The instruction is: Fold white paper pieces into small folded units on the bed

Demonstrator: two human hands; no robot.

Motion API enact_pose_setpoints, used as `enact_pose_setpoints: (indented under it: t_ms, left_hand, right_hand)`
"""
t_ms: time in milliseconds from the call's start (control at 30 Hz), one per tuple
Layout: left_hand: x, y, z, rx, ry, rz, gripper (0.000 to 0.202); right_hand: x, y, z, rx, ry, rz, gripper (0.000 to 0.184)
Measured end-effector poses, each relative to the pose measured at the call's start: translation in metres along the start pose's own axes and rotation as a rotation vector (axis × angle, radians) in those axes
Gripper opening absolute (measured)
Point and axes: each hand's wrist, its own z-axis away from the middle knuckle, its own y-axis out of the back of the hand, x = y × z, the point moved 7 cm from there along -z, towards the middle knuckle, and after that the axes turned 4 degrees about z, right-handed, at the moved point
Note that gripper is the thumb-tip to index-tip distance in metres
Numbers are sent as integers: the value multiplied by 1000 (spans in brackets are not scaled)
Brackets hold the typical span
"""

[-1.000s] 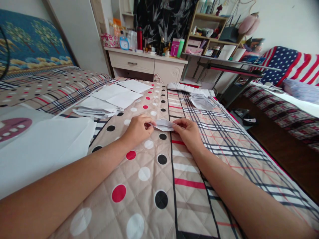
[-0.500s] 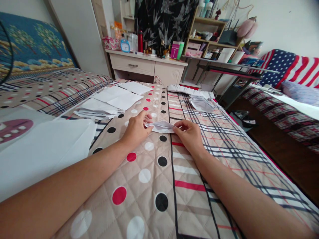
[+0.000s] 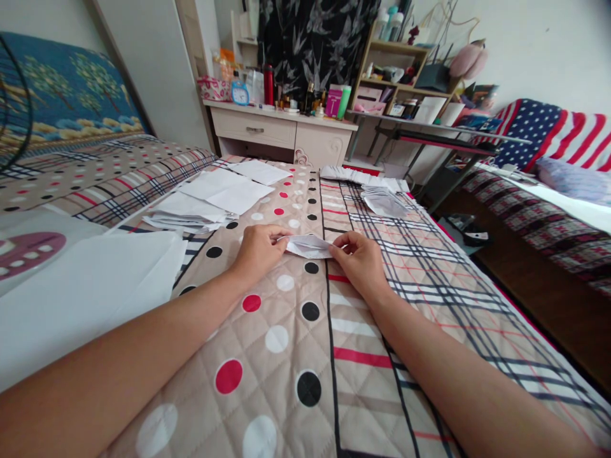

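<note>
Left hand (image 3: pixel 260 251): thumb and fingers drawn together, pinching the left end of a small folded paper (image 3: pixel 308 247). Right hand (image 3: pixel 360 257): likewise nearly closed, thumb and fingertips nipping the right end. Paper low at the quilt, between the hands; whether its underside touches cannot be told. Long axis runs left to right across the view, right end dipping slightly nearer the wearer; a crease follows the length, and the ends point toward either hand. Quilt (image 3: pixel 267 375) beneath: beige, stitched in diamonds, spots to the left, a striped band, then plaid on the right. Beyond the left hand, white sheets (image 3: pixel 224 191) overlap in a loose pile; nearer, a large white sheet (image 3: pixel 95 299). Beyond the right hand, folded pieces (image 3: pixel 386 202) lie fanned, a long row (image 3: pixel 360 175) of more behind. Past the quilt's far edge, a pale dresser (image 3: pixel 252 124) with red flask (image 3: pixel 268 84) and blue clock (image 3: pixel 240 93); dark curtain (image 3: pixel 319 44) behind. Far right, stars-and-stripes cloth (image 3: pixel 563 130).
</note>
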Motion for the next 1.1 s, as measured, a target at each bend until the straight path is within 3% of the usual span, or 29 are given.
enact_pose_setpoints:
  t_ms: [267, 500, 633, 900, 1100]
  left_hand:
    - [-2, -7, 1, -70, 100, 199, 34]
    - [-5, -9, -1, -75, 89, 129, 25]
    - [-9, -11, -1, -78, 58, 135, 24]
    - [-8, -11, 0, -102, 50, 99, 21]
    - [-9, -12, -1, -94, 13, 47, 21]
  right_hand:
    - [25, 14, -18, 40, -8, 63, 11]
    - [51, 58, -37, 265, 84, 285, 9]
    - [71, 79, -44, 388, 56, 324, 11]
    - [90, 80, -45, 381, -68, 201, 17]
    - [124, 98, -57, 606, -160, 52, 25]
